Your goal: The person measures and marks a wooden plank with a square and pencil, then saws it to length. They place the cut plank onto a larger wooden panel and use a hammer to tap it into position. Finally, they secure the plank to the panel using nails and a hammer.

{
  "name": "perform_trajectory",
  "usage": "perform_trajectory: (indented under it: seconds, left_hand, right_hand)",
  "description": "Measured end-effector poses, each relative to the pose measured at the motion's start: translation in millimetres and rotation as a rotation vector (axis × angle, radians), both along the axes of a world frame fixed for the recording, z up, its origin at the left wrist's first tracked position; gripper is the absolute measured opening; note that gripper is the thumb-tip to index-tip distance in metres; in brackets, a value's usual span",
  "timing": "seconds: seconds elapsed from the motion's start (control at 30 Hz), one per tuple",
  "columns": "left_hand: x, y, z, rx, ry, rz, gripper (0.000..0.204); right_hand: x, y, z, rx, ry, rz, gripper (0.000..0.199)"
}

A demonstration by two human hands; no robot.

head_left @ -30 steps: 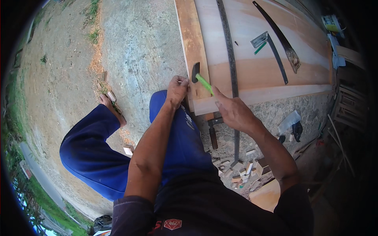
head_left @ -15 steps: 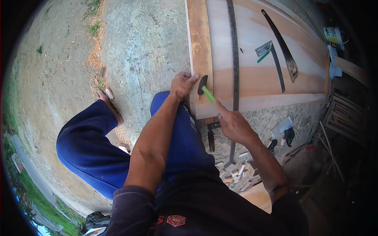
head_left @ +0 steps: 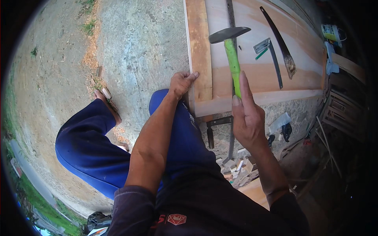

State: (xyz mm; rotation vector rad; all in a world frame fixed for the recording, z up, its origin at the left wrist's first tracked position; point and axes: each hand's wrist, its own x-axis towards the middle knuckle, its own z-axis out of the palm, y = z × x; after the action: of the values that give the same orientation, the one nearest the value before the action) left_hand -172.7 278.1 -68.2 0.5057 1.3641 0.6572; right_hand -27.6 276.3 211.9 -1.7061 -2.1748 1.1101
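My right hand (head_left: 249, 120) grips the green handle of a hammer (head_left: 232, 59), its index finger stretched along the handle. The dark hammer head is raised above the plywood panel (head_left: 260, 80), apart from the wood. My left hand (head_left: 181, 84) is closed on the panel's left edge, thumb on top beside a brown wooden strip (head_left: 200, 43); its other fingers are partly hidden. This strip lies along that edge. A long dark metal bar (head_left: 230, 13) crosses the panel, partly behind the hammer.
On the panel lie a try square (head_left: 277, 65), a green pencil (head_left: 261, 54) and a long dark saw-like tool (head_left: 275, 33). A black-handled clamp (head_left: 210, 135) hangs at the near edge. Wood offcuts (head_left: 240, 169) litter the ground. A bucket (head_left: 332, 34) stands far right.
My right hand has lifted the hammer off the wooden strip, up and to the right. My left hand stays at the panel's edge.
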Motion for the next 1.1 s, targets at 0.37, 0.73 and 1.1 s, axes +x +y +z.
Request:
perform_trajectory:
  seconds: [0.37,0.73,1.1]
  left_hand:
    - [5,-4,-10,0.016,-0.037,0.031,0.035]
    - [9,-1,4,0.034,0.007,-0.015,0.036]
    - [9,2,-2,0.025,0.048,-0.059,0.042]
  right_hand:
    - [4,-13,-15,0.221,0.056,-0.03,0.067]
    - [13,-30,-23,0.175,0.033,-0.014,0.065]
    - [21,-42,-40,0.045,-0.083,0.0,0.068]
